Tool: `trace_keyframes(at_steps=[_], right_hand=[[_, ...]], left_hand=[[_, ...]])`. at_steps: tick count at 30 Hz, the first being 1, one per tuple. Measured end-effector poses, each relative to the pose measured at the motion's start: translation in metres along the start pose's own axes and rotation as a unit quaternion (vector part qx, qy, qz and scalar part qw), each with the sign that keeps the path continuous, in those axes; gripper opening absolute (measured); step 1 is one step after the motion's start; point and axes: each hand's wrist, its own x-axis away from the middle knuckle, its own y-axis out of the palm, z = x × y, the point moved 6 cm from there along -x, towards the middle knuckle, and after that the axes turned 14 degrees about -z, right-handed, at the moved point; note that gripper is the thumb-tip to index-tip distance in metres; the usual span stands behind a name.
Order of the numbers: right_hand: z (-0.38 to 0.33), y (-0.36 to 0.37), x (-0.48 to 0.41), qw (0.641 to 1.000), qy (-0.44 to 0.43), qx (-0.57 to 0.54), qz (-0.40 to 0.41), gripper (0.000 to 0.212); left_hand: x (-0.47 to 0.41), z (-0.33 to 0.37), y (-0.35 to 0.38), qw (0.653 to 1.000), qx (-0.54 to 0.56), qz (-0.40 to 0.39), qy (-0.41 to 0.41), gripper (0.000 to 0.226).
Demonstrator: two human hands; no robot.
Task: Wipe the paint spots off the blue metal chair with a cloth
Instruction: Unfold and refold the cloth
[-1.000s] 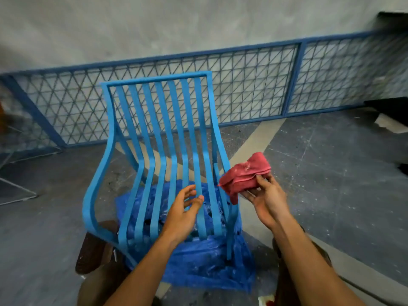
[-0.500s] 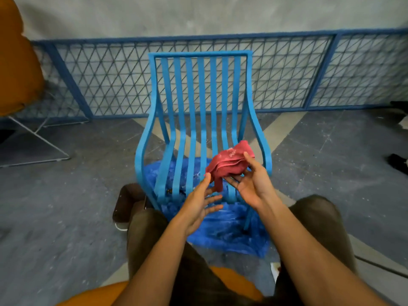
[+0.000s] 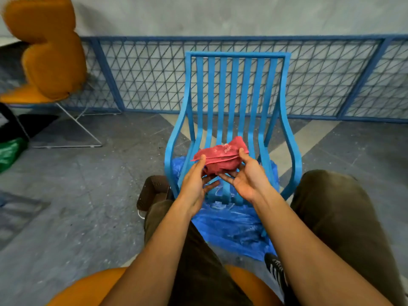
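Observation:
The blue metal chair [image 3: 234, 89] with vertical slats stands upright straight ahead of me, facing me. Over its seat I hold a bunched red cloth [image 3: 218, 157] with pale paint marks on it. My left hand [image 3: 195, 184] touches the cloth's left end, thumb on top and fingers underneath. My right hand [image 3: 245, 175] grips its right end with the thumb pressed on top. The cloth hangs clear of the slats. Both hands hide the front of the seat.
A crumpled blue plastic sheet [image 3: 234, 226] lies under the chair. A blue mesh fence [image 3: 136, 74] runs behind it. An orange chair [image 3: 46, 56] stands at the left. I sit on an orange seat [image 3: 88, 288], knees either side of the blue chair.
The view swung so the chair is now centred and I sit lower. My left hand rose from the seat slats and joined the right hand on the cloth.

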Motion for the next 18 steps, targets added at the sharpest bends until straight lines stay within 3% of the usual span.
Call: trace_keyframes(at_steps=[6,11,18], right_hand=[[-0.005,0.032,-0.02,0.999,-0.007,0.042,-0.03,0.036],[-0.002,0.059,-0.048,0.995,0.013,0.087,-0.056,0.018],[0.003,0.107,-0.123,0.982,0.037,0.162,-0.089,0.02]], left_hand=[[-0.006,0.044,-0.013,0.999,-0.013,0.003,0.05,0.026],[-0.016,0.072,-0.041,0.996,0.0,0.026,0.08,0.023],[-0.06,0.105,-0.093,0.992,0.114,0.045,0.038,0.052]])
